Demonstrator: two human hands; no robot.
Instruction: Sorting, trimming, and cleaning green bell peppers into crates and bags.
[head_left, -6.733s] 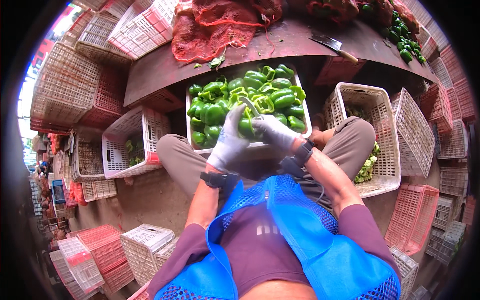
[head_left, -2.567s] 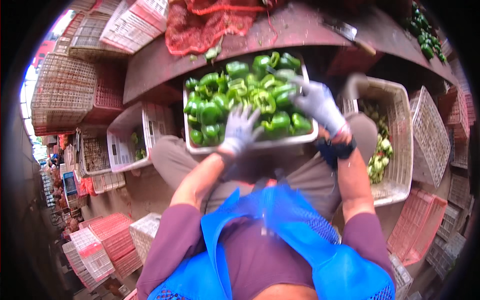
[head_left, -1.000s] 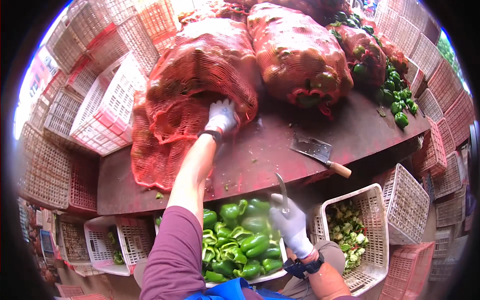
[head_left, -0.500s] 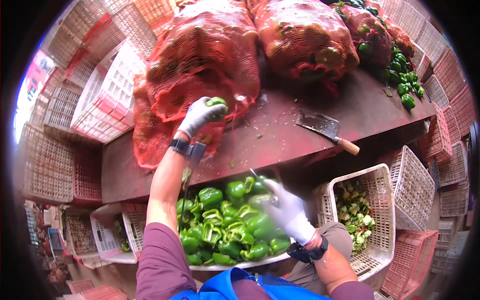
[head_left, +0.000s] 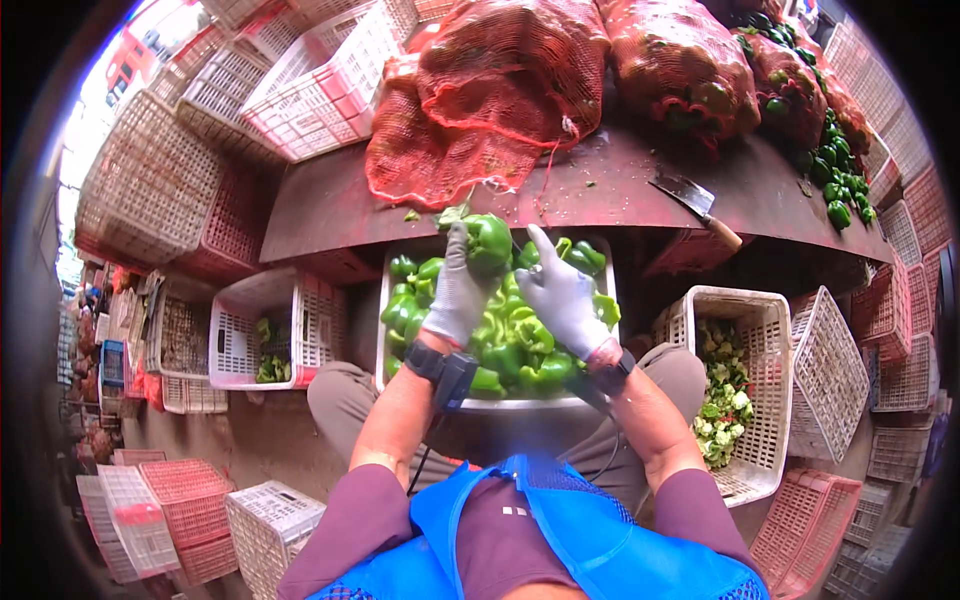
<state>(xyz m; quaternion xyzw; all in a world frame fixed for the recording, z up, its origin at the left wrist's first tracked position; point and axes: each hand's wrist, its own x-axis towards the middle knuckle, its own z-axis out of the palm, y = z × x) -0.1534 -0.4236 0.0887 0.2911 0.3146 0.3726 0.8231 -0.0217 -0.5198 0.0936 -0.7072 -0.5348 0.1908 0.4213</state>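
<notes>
My left hand [head_left: 458, 292], in a white glove, grips a whole green bell pepper [head_left: 489, 243] above a white crate [head_left: 500, 405] between my knees. Several cut green peppers [head_left: 527, 345] fill this crate, some showing pale hollow insides. Close by on the right, my gloved right hand [head_left: 562, 297] hovers over the peppers with its fingers curled and one digit pointing up toward the held pepper. Whatever sits in that right hand is hidden by the fingers.
Red mesh sacks [head_left: 510, 85] lie on the table [head_left: 320, 205], with a cleaver [head_left: 690, 195] and loose peppers [head_left: 840, 185] farther right. A crate of pepper scraps [head_left: 722, 405] stands at my right, another white crate [head_left: 252, 375] at my left. Stacked crates [head_left: 150, 180] surround the table.
My left hand has come back from the mesh sack to above the crate with a pepper. The right hand has risen toward it. The view has shifted, showing more of my lap.
</notes>
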